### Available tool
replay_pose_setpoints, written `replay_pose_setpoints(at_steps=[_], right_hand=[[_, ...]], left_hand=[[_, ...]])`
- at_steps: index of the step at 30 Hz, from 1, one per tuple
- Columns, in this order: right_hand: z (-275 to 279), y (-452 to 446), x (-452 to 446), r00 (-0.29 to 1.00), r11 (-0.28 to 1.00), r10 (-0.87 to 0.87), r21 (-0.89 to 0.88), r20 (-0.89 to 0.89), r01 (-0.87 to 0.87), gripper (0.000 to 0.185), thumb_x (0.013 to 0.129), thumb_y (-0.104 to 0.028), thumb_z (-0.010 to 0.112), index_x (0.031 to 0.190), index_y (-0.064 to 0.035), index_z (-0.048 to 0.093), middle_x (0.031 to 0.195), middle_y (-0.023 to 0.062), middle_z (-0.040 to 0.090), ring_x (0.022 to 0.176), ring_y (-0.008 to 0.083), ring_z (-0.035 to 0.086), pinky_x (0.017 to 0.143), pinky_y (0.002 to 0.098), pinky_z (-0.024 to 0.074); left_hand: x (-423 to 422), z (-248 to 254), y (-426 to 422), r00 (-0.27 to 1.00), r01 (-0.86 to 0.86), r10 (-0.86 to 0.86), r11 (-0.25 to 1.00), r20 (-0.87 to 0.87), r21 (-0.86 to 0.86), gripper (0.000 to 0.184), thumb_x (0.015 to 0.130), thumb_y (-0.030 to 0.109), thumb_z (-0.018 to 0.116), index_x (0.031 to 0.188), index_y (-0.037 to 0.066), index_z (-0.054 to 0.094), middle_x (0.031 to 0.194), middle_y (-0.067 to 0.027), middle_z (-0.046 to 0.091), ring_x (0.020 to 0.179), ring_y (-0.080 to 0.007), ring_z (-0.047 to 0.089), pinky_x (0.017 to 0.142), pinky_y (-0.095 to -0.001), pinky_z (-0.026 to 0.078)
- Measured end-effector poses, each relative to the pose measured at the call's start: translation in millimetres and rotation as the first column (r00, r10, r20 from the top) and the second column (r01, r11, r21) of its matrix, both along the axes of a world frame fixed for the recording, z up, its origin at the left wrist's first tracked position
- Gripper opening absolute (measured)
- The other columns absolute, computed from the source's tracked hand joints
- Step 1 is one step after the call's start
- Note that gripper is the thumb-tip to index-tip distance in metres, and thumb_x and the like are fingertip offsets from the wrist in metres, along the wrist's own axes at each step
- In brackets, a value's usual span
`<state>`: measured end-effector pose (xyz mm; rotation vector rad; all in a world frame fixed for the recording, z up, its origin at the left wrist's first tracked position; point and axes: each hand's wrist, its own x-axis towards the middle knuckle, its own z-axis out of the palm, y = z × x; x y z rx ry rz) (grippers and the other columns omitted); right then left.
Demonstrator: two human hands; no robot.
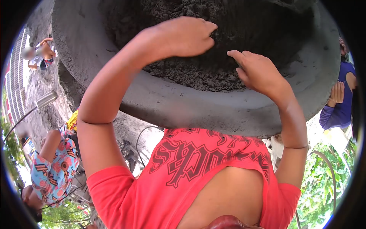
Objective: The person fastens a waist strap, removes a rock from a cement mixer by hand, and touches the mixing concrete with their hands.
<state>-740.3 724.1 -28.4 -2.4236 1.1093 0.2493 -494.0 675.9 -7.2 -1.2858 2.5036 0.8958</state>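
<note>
Over the hollow of a large round grey basin (198, 108), which looks like concrete, I see both my hands. My left hand (187, 37) reaches in from the left, fingers loosely bent, with a gap between forefinger and thumb. No object shows in it. Facing it from the right, my right hand (258, 70) has its forefinger stretched out and its thumb apart, also with nothing visible in it. The hands do not touch each other. Crumbly dark grey material (198, 78), like sand or mortar, lies inside the basin below them. Some fingers are hidden from view.
A person in a patterned blue shirt (57, 171) is at the lower left. Another in purple (339, 101) stands by the basin's right rim. Farther people (44, 53) show at upper left. A grey post-like piece (46, 99) with a cable is at the left; green plants (324, 179) grow lower right.
</note>
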Motion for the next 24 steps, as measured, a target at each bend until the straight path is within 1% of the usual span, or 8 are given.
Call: replay_pose_setpoints(at_steps=[2,5,7,8,10,11,19,24], right_hand=[[3,-1,6,0.993,0.994,-0.075,-0.067,0.086,0.081,0.042,0.084,-0.009,0.064,0.124,-0.0069,0.054,0.093,0.0162,0.064,0.083,0.0354,0.066,0.072,0.0446,0.0534],[3,-1,14,0.953,0.975,-0.162,-0.110,0.255,0.195,0.045,0.084,-0.011,0.065,0.127,-0.0063,0.053,0.094,0.0167,0.064,0.080,0.0357,0.065,0.070,0.0447,0.0529],[10,2,22,0.914,0.966,-0.201,-0.082,0.353,0.245,0.046,0.085,-0.011,0.065,0.129,-0.0059,0.052,0.097,0.0174,0.065,0.081,0.0362,0.065,0.070,0.0444,0.0527],[15,4,26,0.860,0.954,-0.247,-0.042,0.446,0.296,0.048,0.085,-0.011,0.065,0.130,-0.0054,0.051,0.099,0.0180,0.065,0.081,0.0368,0.065,0.070,0.0442,0.0524],[21,7,31,0.841,0.947,-0.293,0.014,0.456,0.322,0.048,0.085,-0.011,0.065,0.131,-0.0048,0.051,0.102,0.0191,0.066,0.083,0.0374,0.066,0.072,0.0437,0.0525],[23,8,33,0.818,0.934,-0.344,0.078,0.462,0.349,0.049,0.086,-0.011,0.065,0.132,-0.0041,0.051,0.104,0.0202,0.066,0.086,0.0381,0.066,0.073,0.0433,0.0525],[28,9,34,0.803,0.936,-0.346,0.124,0.485,0.328,0.050,0.089,-0.017,0.067,0.133,-0.0011,0.050,0.113,0.0233,0.066,0.100,0.0400,0.065,0.084,0.0425,0.0531],[43,11,37,0.805,0.910,-0.413,0.223,0.425,0.349,0.051,0.092,-0.025,0.067,0.134,-0.0018,0.049,0.113,0.0227,0.066,0.098,0.0382,0.067,0.082,0.0423,0.0534]], left_hand=[[-17,-10,25,0.916,-0.151,0.171,0.985,-0.362,0.082,0.053,0.098,0.026,0.044,0.143,-0.002,0.042,0.143,-0.0228,0.048,0.134,-0.0352,0.045,0.110,-0.0413,0.039],[-26,5,38,0.846,-0.149,0.221,0.972,-0.486,0.183,0.054,0.100,0.027,0.042,0.146,-0.001,0.036,0.152,-0.0199,0.036,0.138,-0.0355,0.039,0.110,-0.0437,0.038],[-29,23,34,0.496,-0.189,0.827,0.398,-0.263,0.898,0.059,0.099,0.034,0.043,0.147,0.001,0.032,0.155,-0.0177,0.026,0.135,-0.0359,0.038,0.107,-0.0482,0.040],[-30,22,35,0.493,-0.188,0.827,0.404,-0.269,0.895,0.059,0.099,0.034,0.043,0.147,0.001,0.032,0.155,-0.0177,0.026,0.135,-0.0359,0.038,0.107,-0.0482,0.040],[-35,12,37,0.153,-0.233,0.981,0.155,-0.121,0.960,0.066,0.095,0.042,0.047,0.146,0.004,0.033,0.150,-0.0192,0.026,0.128,-0.0361,0.041,0.102,-0.0511,0.042],[-38,7,38,0.115,-0.276,0.990,0.115,-0.086,0.954,0.067,0.091,0.048,0.049,0.141,0.005,0.037,0.142,-0.0190,0.032,0.122,-0.0335,0.044,0.098,-0.0516,0.043],[-46,-13,46,0.088,-0.111,0.987,-0.123,0.133,0.986,0.051,0.092,0.046,0.044,0.121,0.004,0.045,0.108,-0.0100,0.046,0.093,-0.0256,0.054,0.095,-0.0544,0.048],[-42,-10,44,0.108,-0.053,0.988,-0.101,0.106,0.993,0.049,0.093,0.047,0.040,0.112,0.004,0.052,0.107,-0.0127,0.052,0.096,-0.0257,0.056,0.095,-0.0516,0.050]])
